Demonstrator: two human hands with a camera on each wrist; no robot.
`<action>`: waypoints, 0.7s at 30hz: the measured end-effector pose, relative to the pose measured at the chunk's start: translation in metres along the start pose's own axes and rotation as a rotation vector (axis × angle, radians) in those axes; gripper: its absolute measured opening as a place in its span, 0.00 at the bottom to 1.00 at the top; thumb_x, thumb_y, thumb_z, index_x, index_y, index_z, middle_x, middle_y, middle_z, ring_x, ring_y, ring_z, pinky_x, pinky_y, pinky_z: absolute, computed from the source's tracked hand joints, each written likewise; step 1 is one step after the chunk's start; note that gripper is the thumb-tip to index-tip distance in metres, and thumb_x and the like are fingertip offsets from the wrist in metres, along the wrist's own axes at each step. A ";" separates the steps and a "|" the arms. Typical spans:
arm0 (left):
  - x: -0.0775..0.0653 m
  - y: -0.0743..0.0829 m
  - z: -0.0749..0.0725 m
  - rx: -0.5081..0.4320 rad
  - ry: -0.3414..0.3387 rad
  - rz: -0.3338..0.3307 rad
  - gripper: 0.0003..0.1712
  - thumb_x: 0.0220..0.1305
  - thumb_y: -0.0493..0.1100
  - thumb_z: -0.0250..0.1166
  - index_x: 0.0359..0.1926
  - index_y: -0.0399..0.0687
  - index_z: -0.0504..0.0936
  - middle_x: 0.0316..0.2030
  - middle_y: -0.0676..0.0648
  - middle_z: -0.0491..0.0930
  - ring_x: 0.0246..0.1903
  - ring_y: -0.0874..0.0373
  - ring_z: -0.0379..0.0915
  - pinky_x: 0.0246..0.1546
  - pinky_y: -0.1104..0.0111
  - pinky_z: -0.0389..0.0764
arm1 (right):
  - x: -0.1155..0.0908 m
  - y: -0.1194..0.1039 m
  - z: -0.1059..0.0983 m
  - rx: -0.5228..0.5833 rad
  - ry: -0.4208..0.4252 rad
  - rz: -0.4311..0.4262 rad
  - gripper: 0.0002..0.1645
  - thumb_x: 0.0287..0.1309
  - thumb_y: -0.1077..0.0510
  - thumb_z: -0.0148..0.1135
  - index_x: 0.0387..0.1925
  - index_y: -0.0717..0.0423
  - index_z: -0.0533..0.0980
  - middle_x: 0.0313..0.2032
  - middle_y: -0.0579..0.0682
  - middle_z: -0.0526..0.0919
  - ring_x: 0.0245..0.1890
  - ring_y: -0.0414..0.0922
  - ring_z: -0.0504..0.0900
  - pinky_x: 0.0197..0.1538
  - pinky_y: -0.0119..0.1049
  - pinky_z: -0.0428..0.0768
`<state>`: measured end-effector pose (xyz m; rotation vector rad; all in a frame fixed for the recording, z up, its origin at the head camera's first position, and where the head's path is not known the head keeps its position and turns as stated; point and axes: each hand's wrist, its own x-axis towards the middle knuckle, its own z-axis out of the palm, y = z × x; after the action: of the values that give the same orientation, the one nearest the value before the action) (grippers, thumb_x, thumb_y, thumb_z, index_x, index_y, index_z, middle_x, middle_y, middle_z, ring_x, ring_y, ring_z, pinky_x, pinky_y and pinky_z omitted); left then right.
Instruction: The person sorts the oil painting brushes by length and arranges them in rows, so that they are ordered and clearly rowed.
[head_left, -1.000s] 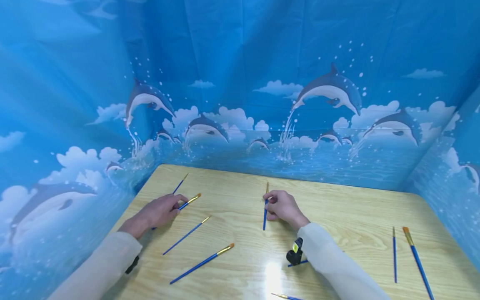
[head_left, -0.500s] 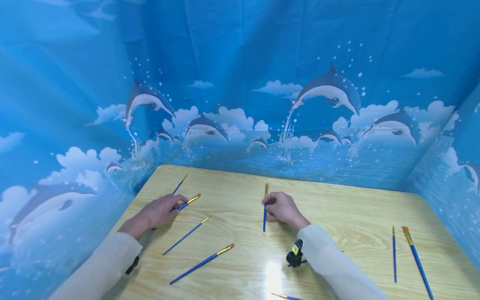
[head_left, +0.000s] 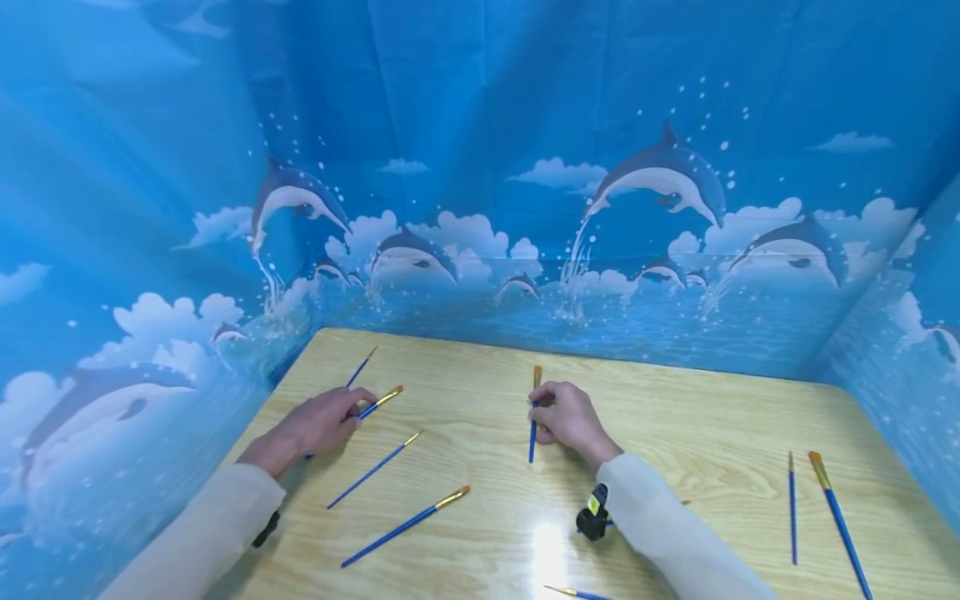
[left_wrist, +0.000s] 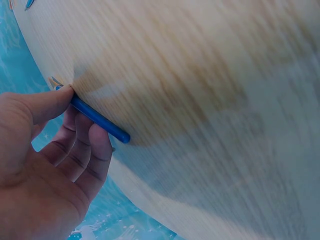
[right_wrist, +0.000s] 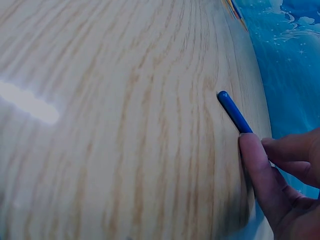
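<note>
Near the left side of the table, my left hand (head_left: 322, 423) pinches a blue-handled paintbrush (head_left: 386, 397) with a gold ferrule and orange bristles; its bristle end points away to the right. In the left wrist view, thumb and fingers hold the blue handle (left_wrist: 102, 119) close to the wood. Toward the back middle, my right hand (head_left: 572, 419) pinches another blue paintbrush (head_left: 532, 442), bristles toward the back edge. The right wrist view shows its rounded handle end (right_wrist: 232, 110) sticking out past the fingertips, low over the tabletop.
On the wooden table (head_left: 675, 417) lie more brushes: a thin one (head_left: 375, 471) and a larger one (head_left: 405, 527) at front left, a thin one (head_left: 792, 508) and a wide one (head_left: 840, 521) at right. One is partly under the right forearm. A dolphin-print curtain (head_left: 480, 167) surrounds the table.
The brush in my right hand has shifted slightly, and its bristles look broader than one second ago. My left hand and its brush have stayed in place.
</note>
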<state>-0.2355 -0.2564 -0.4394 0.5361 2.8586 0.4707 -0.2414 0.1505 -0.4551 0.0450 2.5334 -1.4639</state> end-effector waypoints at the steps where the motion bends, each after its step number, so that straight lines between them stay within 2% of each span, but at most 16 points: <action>1: 0.000 0.000 0.000 -0.001 0.002 0.002 0.22 0.79 0.36 0.65 0.69 0.49 0.80 0.50 0.44 0.85 0.52 0.46 0.84 0.55 0.45 0.85 | 0.000 0.000 0.000 -0.002 0.000 -0.002 0.16 0.71 0.68 0.67 0.58 0.63 0.83 0.54 0.60 0.83 0.29 0.45 0.88 0.35 0.38 0.91; 10: 0.002 -0.004 0.004 -0.010 -0.001 -0.013 0.21 0.79 0.36 0.64 0.69 0.50 0.80 0.50 0.44 0.85 0.52 0.46 0.84 0.55 0.45 0.85 | 0.001 -0.001 0.002 0.001 0.008 -0.005 0.16 0.71 0.68 0.67 0.58 0.63 0.83 0.52 0.59 0.83 0.30 0.45 0.87 0.35 0.38 0.91; 21: 0.000 0.001 0.001 -0.014 -0.004 -0.021 0.21 0.79 0.36 0.64 0.69 0.49 0.80 0.50 0.44 0.85 0.52 0.46 0.84 0.55 0.45 0.85 | 0.002 0.000 0.004 -0.035 0.018 -0.018 0.16 0.71 0.69 0.67 0.58 0.63 0.83 0.54 0.60 0.83 0.28 0.45 0.86 0.34 0.37 0.91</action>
<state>-0.2344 -0.2552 -0.4402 0.5042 2.8517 0.4855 -0.2422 0.1474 -0.4575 0.0307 2.5795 -1.4316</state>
